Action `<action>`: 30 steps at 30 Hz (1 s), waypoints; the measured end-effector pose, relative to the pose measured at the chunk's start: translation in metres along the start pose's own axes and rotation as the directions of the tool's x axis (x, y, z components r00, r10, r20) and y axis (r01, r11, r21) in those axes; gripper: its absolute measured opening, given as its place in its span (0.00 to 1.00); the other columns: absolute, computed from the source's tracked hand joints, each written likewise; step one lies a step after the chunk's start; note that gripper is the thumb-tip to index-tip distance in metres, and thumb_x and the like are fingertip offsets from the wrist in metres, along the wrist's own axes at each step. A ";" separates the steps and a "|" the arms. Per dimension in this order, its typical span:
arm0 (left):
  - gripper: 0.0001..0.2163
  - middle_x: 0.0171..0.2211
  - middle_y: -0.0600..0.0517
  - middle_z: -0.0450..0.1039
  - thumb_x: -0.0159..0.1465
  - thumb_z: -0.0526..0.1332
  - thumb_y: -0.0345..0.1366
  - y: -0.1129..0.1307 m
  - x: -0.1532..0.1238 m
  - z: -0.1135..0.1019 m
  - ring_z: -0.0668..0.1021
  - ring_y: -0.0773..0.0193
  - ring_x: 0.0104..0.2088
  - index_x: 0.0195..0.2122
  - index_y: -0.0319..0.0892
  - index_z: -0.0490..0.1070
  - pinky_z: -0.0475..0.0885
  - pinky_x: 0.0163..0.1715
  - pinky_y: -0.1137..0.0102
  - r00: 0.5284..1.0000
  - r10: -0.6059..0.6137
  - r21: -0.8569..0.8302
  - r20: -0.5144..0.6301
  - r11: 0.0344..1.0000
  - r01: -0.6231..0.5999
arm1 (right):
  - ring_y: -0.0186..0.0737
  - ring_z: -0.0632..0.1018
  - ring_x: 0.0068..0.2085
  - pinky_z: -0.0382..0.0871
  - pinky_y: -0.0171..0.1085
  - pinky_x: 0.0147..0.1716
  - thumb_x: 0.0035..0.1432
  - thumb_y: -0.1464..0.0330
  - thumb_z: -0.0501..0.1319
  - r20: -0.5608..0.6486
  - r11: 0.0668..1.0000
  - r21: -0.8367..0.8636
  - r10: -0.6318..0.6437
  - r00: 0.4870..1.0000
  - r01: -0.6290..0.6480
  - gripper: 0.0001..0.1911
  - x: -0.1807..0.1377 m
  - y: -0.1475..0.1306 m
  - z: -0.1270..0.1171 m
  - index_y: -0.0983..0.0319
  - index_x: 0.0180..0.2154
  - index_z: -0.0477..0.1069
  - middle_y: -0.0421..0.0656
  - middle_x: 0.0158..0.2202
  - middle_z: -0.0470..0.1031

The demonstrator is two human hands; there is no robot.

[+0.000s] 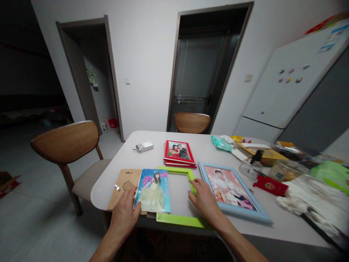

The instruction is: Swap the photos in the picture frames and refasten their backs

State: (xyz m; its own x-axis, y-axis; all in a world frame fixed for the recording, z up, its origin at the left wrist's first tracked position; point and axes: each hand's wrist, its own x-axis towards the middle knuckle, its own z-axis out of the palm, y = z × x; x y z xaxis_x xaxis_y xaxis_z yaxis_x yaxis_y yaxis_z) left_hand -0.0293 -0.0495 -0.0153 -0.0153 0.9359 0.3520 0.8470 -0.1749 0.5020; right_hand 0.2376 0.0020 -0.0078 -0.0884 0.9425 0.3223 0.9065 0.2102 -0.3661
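Note:
A glossy photo (153,191) of a figure in a pale gown on blue lies partly over a brown backing board (120,182) and the left side of a lime-green picture frame (180,219). My left hand (124,206) holds the photo at its left edge, thumb near the lower corner, the other fingers over the board. On the frame's right side rests my right hand (204,198), its fingers curled over the green edge. The frame's opening shows the tabletop. Metal clips sit on the board.
Red picture frames (180,153) lie stacked behind the green one. A large light-blue picture frame (234,191) lies at the right. Beyond it are a red packet (271,185), plastic tubs and crumpled white cloth (316,203). A small silver box (144,146) stands far left; wooden chairs (71,142) flank the table.

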 end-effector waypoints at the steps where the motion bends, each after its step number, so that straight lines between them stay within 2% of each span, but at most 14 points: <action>1: 0.18 0.44 0.45 0.66 0.54 0.51 0.31 0.002 0.000 0.002 0.69 0.57 0.46 0.48 0.40 0.60 0.64 0.46 0.61 0.999 0.043 -0.005 0.002 0.999 -0.043 | 0.44 0.69 0.43 0.60 0.39 0.44 0.48 0.72 0.52 0.014 0.996 0.087 0.001 1.000 -0.002 0.20 0.001 -0.007 0.001 0.70 0.44 0.66 0.53 0.43 0.67; 4: 0.22 0.49 0.44 0.63 0.52 0.52 0.29 0.009 0.000 0.007 0.65 0.57 0.51 0.49 0.39 0.58 0.60 0.51 0.59 0.985 0.164 -0.024 0.062 0.986 -0.163 | 0.37 0.72 0.30 0.65 0.35 0.32 0.48 0.70 0.51 0.176 0.911 0.391 0.063 0.982 -0.129 0.23 0.007 -0.030 0.013 0.70 0.47 0.63 0.48 0.35 0.72; 7: 0.26 0.54 0.44 0.56 0.50 0.52 0.27 0.019 -0.001 0.011 0.60 0.56 0.54 0.52 0.40 0.56 0.56 0.53 0.57 0.958 0.235 -0.027 0.166 0.972 -0.233 | 0.32 0.69 0.19 0.62 0.31 0.19 0.45 0.71 0.51 0.377 0.727 0.594 0.128 0.917 -0.346 0.25 0.015 -0.049 0.032 0.71 0.48 0.61 0.41 0.23 0.71; 10: 0.29 0.56 0.42 0.54 0.47 0.52 0.24 0.024 -0.001 0.018 0.57 0.55 0.56 0.53 0.38 0.55 0.56 0.53 0.55 0.939 0.270 -0.005 0.211 0.961 -0.275 | 0.28 0.64 0.15 0.57 0.28 0.14 0.42 0.74 0.50 0.507 0.520 0.705 0.105 0.856 -0.481 0.21 0.021 -0.064 0.041 0.70 0.41 0.66 0.37 0.17 0.66; 13: 0.31 0.55 0.41 0.54 0.44 0.50 0.21 0.026 0.003 0.026 0.57 0.53 0.56 0.53 0.36 0.55 0.56 0.53 0.53 0.939 0.300 -0.001 0.166 0.953 -0.304 | 0.26 0.63 0.15 0.56 0.27 0.13 0.41 0.74 0.51 0.492 0.348 0.800 0.085 0.867 -0.488 0.16 0.023 -0.079 0.030 0.69 0.36 0.68 0.36 0.16 0.64; 17: 0.29 0.55 0.42 0.57 0.48 0.47 0.20 0.033 0.012 0.027 0.59 0.57 0.56 0.53 0.36 0.56 0.56 0.54 0.57 0.940 0.337 -0.176 -0.044 0.924 -0.339 | 0.26 0.62 0.16 0.58 0.27 0.14 0.44 0.67 0.57 0.345 0.194 0.919 0.022 0.938 -0.342 0.19 0.020 -0.101 -0.004 0.67 0.41 0.65 0.33 0.17 0.61; 18: 0.27 0.54 0.44 0.58 0.50 0.47 0.21 0.037 0.015 0.025 0.60 0.59 0.55 0.53 0.37 0.56 0.56 0.54 0.58 0.945 0.312 -0.255 -0.100 0.910 -0.327 | 0.26 0.64 0.17 0.60 0.28 0.16 0.45 0.64 0.57 0.316 0.171 0.934 0.013 0.949 -0.313 0.22 0.019 -0.104 -0.011 0.67 0.43 0.64 0.34 0.18 0.63; 20: 0.21 0.52 0.46 0.62 0.55 0.48 0.26 0.047 0.017 0.019 0.63 0.60 0.53 0.51 0.39 0.59 0.57 0.53 0.61 0.969 0.175 -0.447 -0.175 0.863 -0.237 | 0.29 0.68 0.22 0.63 0.30 0.19 0.45 0.60 0.58 0.278 0.167 0.946 0.028 0.960 -0.279 0.25 0.015 -0.105 -0.017 0.66 0.45 0.63 0.39 0.24 0.68; 21: 0.19 0.50 0.46 0.65 0.56 0.49 0.29 0.053 0.018 0.018 0.66 0.59 0.51 0.50 0.39 0.61 0.59 0.52 0.62 0.981 0.069 -0.552 -0.183 0.818 -0.160 | 0.31 0.70 0.25 0.64 0.31 0.21 0.45 0.60 0.58 0.269 0.187 0.943 0.066 0.961 -0.276 0.26 0.013 -0.102 -0.016 0.66 0.45 0.63 0.41 0.28 0.69; 23: 0.16 0.44 0.45 0.70 0.58 0.51 0.35 0.066 0.016 0.019 0.70 0.57 0.47 0.46 0.37 0.65 0.63 0.49 0.63 0.980 -0.150 -0.748 -0.128 0.664 0.004 | 0.35 0.72 0.30 0.66 0.32 0.24 0.44 0.61 0.59 0.289 0.211 0.921 0.188 0.939 -0.326 0.25 0.008 -0.092 -0.009 0.66 0.44 0.64 0.45 0.34 0.70; 25: 0.17 0.40 0.44 0.73 0.56 0.54 0.40 0.080 0.013 0.025 0.72 0.56 0.44 0.43 0.35 0.67 0.65 0.46 0.63 0.958 -0.285 -0.883 -0.032 0.458 0.106 | 0.37 0.73 0.32 0.67 0.34 0.25 0.44 0.61 0.59 0.364 0.121 0.906 0.269 0.892 -0.406 0.22 0.003 -0.079 0.002 0.65 0.41 0.66 0.46 0.35 0.71; 26: 0.18 0.39 0.43 0.73 0.55 0.55 0.41 0.086 0.011 0.030 0.72 0.55 0.43 0.42 0.34 0.68 0.65 0.46 0.63 0.951 -0.308 -0.923 0.018 0.360 0.134 | 0.38 0.74 0.32 0.67 0.34 0.26 0.44 0.62 0.58 0.400 0.034 0.904 0.280 0.873 -0.426 0.20 0.001 -0.072 0.006 0.65 0.40 0.66 0.46 0.35 0.72; 28: 0.19 0.40 0.43 0.72 0.53 0.57 0.41 0.095 0.009 0.037 0.73 0.55 0.43 0.42 0.34 0.67 0.65 0.46 0.63 0.948 -0.301 -0.962 0.107 0.210 0.175 | 0.39 0.75 0.33 0.68 0.35 0.28 0.45 0.65 0.57 0.410 -0.133 0.912 0.269 0.872 -0.388 0.16 0.000 -0.059 0.010 0.63 0.38 0.65 0.45 0.34 0.74; 30: 0.21 0.43 0.43 0.71 0.51 0.59 0.40 0.097 0.010 0.041 0.72 0.56 0.43 0.45 0.36 0.64 0.65 0.45 0.63 0.949 -0.269 -0.969 0.166 0.136 0.208 | 0.39 0.75 0.32 0.69 0.36 0.30 0.43 0.69 0.56 0.372 -0.201 0.924 0.286 0.883 -0.324 0.15 0.001 -0.047 0.007 0.62 0.37 0.64 0.43 0.33 0.75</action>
State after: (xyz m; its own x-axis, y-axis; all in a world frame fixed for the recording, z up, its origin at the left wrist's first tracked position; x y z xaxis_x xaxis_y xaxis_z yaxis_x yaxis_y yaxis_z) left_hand 0.0740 -0.0447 0.0045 -0.1540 0.9857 0.0683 -0.4024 -0.1257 0.9068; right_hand 0.1924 -0.0050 0.0038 0.0274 0.9891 -0.1444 -0.5351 -0.1075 -0.8379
